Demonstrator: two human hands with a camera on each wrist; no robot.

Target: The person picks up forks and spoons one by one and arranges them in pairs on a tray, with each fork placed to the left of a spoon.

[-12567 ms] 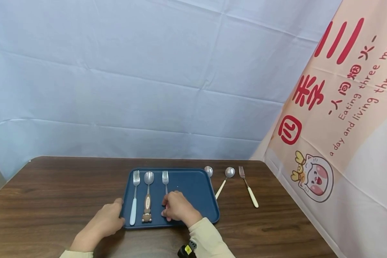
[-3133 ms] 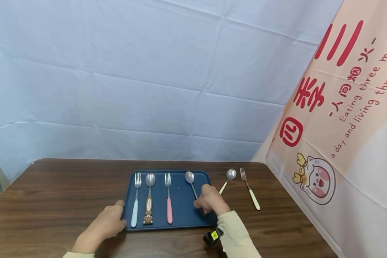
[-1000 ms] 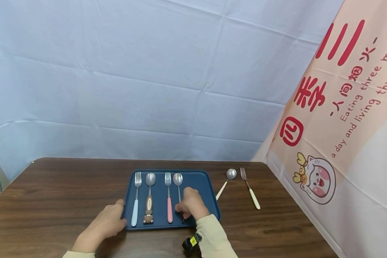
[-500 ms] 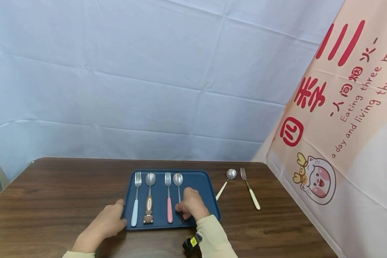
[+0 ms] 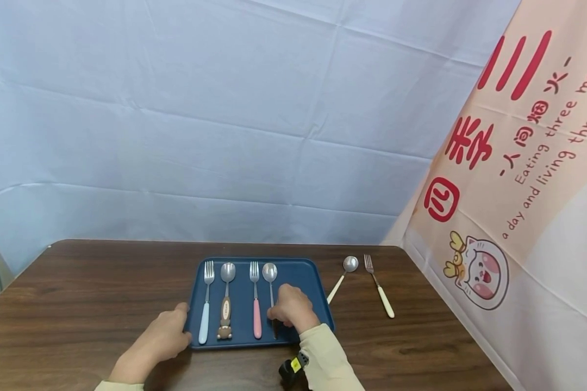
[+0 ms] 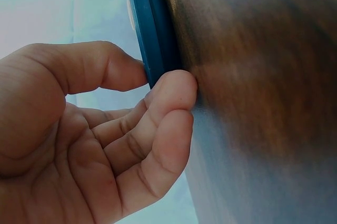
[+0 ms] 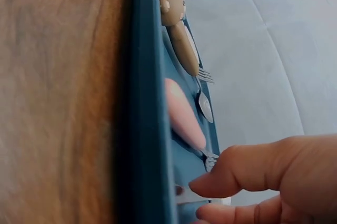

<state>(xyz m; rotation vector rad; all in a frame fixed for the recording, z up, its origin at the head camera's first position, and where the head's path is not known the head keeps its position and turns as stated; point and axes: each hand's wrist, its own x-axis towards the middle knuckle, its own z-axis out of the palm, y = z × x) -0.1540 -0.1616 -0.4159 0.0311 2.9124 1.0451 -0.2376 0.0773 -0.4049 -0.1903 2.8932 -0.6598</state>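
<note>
My left hand grips the left edge of the blue tray, thumb over the rim and fingers against its side and underside, as the left wrist view shows. Over the tray's right half, my right hand holds a spoon by its handle, thumb on one side and a finger on the other. That spoon lies upright in line with the others, its dark handle end showing below the fingers. Left of it are a pink-handled fork, a bear-handled spoon and a light-blue-handled fork.
On the wooden table, right of the tray, lie a cream-handled spoon and a cream-handled fork. The spoon's handle end reaches the tray's right rim. A pale cloth hangs behind; a printed cloth hangs at right.
A pink-handled fork was laid down by my right hand, then a spoon was brought from the right of the tray and shifted left beside it. My left hand stays at the tray.
</note>
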